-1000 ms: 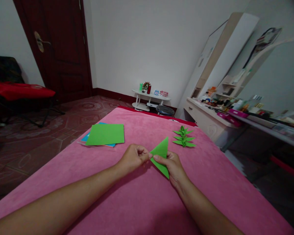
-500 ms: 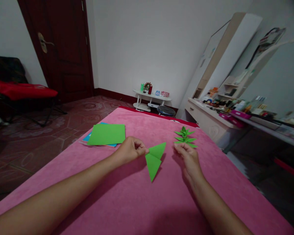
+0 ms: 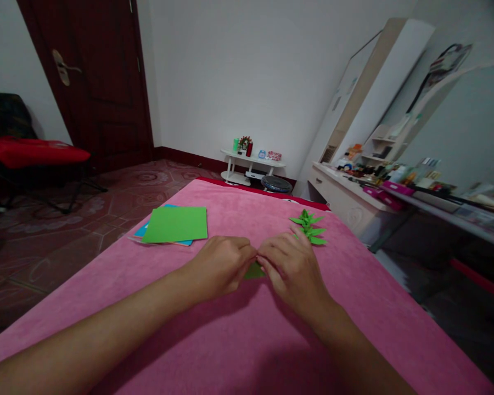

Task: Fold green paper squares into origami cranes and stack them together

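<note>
Fingers (image 3: 249, 254) of both hands bent inward, tips drawn together, narrow, meeting just about the middle of the work. Left hand (image 3: 225, 264): thumb and forefinger pinched at the upper part of a small folded piece of bright green paper (image 3: 254, 271); remaining fingers curled, back of hand upward. Right hand (image 3: 294, 269): thumb and forefinger likewise closed on the green piece from the other side, other fingers bent over and lying close together. Piece itself mostly hidden; only a small patch shows below the fingertips, between the two hands, low over a pink plush cloth (image 3: 247, 340). Exact fold shape: cannot tell. Whether it touches the cloth: cannot tell.

Left of hands, apart from them: flat rectangular sheet of green paper (image 3: 175, 225), lying on top of a blue paper sheet (image 3: 141, 230) that juts out at the edges; paler edges beneath.

Right, just past the right hand's knuckles and partly covered by them: green folded-paper pieces with pointed, leaf-like tips (image 3: 316, 231), in a row on the cloth.

Farther off: low white two-tier stand (image 3: 253, 158) by the wall, bearing a green cylinder (image 3: 236, 145) and a red cylinder (image 3: 250, 149). Dark red-brown door (image 3: 82, 71) at left; pale dressing table (image 3: 341, 192) at right, crowded with bottles.
</note>
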The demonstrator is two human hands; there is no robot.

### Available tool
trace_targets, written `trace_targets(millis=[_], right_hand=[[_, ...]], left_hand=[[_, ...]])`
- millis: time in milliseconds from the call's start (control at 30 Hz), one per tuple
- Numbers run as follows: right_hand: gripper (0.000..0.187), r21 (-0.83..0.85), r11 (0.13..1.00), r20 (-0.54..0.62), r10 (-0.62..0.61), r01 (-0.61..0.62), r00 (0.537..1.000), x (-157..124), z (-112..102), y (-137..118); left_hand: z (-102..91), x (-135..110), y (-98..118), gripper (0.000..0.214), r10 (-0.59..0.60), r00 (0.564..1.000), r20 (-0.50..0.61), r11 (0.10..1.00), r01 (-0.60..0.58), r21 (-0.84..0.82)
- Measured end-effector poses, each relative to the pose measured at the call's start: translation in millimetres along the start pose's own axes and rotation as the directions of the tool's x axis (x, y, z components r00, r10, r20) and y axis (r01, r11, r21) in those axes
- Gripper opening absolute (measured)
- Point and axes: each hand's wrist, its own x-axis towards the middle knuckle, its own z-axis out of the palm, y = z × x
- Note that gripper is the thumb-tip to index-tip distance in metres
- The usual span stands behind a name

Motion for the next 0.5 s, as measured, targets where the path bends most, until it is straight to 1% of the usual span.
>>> trace_targets(millis=[133, 233, 300, 400, 467, 500], right_hand=[[0.012, -0.002, 0.998, 0.014, -0.06, 0.06, 0.998, 0, 1, 2], [0.012, 0.033, 0.997, -0.012, -0.068, 0.068, 0.998, 0, 3, 7], [0.011, 0.069, 0.995, -0.028, -0.065, 0.067, 0.998, 1, 2, 14], [0.01, 0.1, 0.993, -0.08, -0.049, 0.057, 0.996, 1, -2, 33], [0.01, 0.105, 0.994, -0.137, -0.015, 0.029, 0.991, -1, -2, 49], [0.009, 0.112, 0.994, -0.165, 0.025, -0.007, 0.986, -2, -1, 56]], left_hand=[[-2.0, -2, -2, 0.021, 0.073, 0.997, 0.015, 0.995, -0.074, 0.06], [-6.7, -1, -6, 0.021, 0.096, 0.995, -0.003, 0.995, -0.096, 0.018], [-12.1, 0, -9, 0.021, 0.079, 0.996, -0.032, 0.996, -0.081, -0.049], [-21.7, 2, -15, 0.021, 0.036, 0.997, -0.066, 0.99, -0.044, -0.131], [-26.2, 3, -21, 0.019, -0.004, 0.993, -0.12, 0.983, -0.018, -0.185], [-27.1, 4, -24, 0.017, -0.047, 0.985, -0.166, 0.974, 0.008, -0.225]])
